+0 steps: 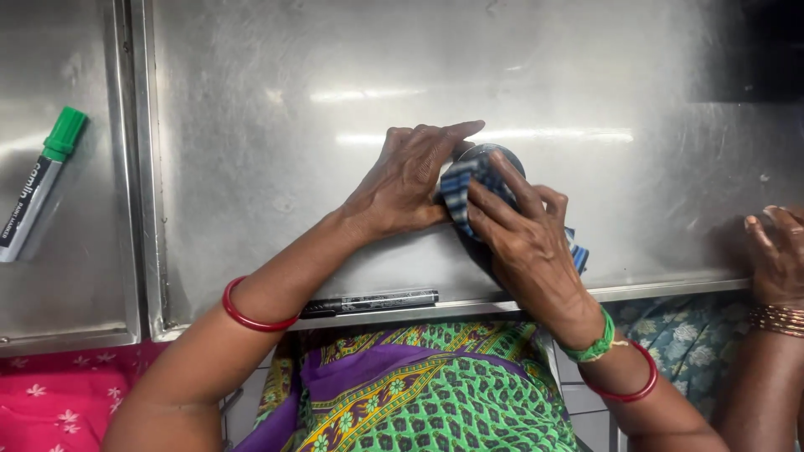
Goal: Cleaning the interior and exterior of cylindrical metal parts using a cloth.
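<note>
The left hand [410, 180] lies flat-fingered over the left edge of a small round disc [494, 159] on the steel table [276, 125], its fingers stretched toward one o'clock and its thumb tucked against a blue striped cloth [462, 194]. It pins the disc rather than gripping it; the fingers are narrow, pressed together, not curled round anything.

The right hand [523, 234] is bunched on the cloth, fingertips pushing the fabric onto the disc from five o'clock. It holds the cloth; a tail of the same cloth shows beyond its knuckles at about four o'clock.

The disc sits between the two hands, mostly covered, with only its upper rim showing at twelve o'clock. From the left hand it lies at three o'clock, touching; from the right hand it lies at eleven o'clock, under the cloth. Both hands touch it or its cover, so neither is clearly nearer. Being round, it has no long axis to tell.

A black marker [368, 301] lies along the near table edge, its length running nine to three o'clock, just below the left wrist. A green-capped marker [38, 188] rests well apart at nine o'clock on a second table [84, 276], tilted toward one o'clock.

Another person's hand [775, 251] rests on the table edge at three o'clock, apart from the cloth.
</note>
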